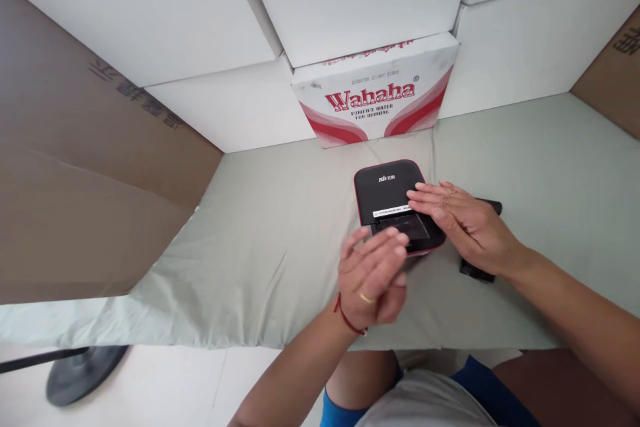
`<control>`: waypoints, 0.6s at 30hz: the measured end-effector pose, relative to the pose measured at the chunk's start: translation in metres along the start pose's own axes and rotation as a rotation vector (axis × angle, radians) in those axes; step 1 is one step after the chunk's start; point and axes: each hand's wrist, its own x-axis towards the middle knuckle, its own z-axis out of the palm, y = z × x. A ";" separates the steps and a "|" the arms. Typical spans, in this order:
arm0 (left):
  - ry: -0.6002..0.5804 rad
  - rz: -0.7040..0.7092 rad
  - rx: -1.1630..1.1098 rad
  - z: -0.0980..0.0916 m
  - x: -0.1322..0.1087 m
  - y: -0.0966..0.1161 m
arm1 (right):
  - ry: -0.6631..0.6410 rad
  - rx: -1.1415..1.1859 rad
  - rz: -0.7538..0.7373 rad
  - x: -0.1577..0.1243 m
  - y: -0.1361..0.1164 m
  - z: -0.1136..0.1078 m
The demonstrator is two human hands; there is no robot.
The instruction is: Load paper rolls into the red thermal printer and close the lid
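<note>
A black printer [385,193] with a red rim and a dark window in its lid lies on the cloth-covered table in front of me. The fingers of my right hand [463,223] stretch flat over its right edge, and nothing is in them. My left hand [373,277], a little blurred, is over the printer's front left corner with its fingers extended. I see nothing held in it; whether it touches the printer I cannot tell. Partly hidden beneath my right hand is a black object [477,271], its other end [493,206] showing beyond the knuckles.
Behind the printer stands a white and red Wahaha water carton [380,103], with large white boxes [350,0] around and above it. Brown cartons [95,167] flank the table at left and right. Pale green cloth [250,233] covers the tabletop. A round black base [85,373] is on the floor.
</note>
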 end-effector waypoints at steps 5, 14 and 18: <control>0.046 -0.441 -0.101 -0.006 -0.002 -0.011 | 0.051 0.037 0.000 -0.001 0.000 0.005; -0.025 -0.578 -0.054 -0.007 0.000 -0.014 | 0.159 0.063 -0.047 -0.002 0.001 0.017; 0.053 -0.636 -0.297 -0.002 -0.005 -0.022 | 0.210 0.093 -0.100 -0.008 0.001 0.022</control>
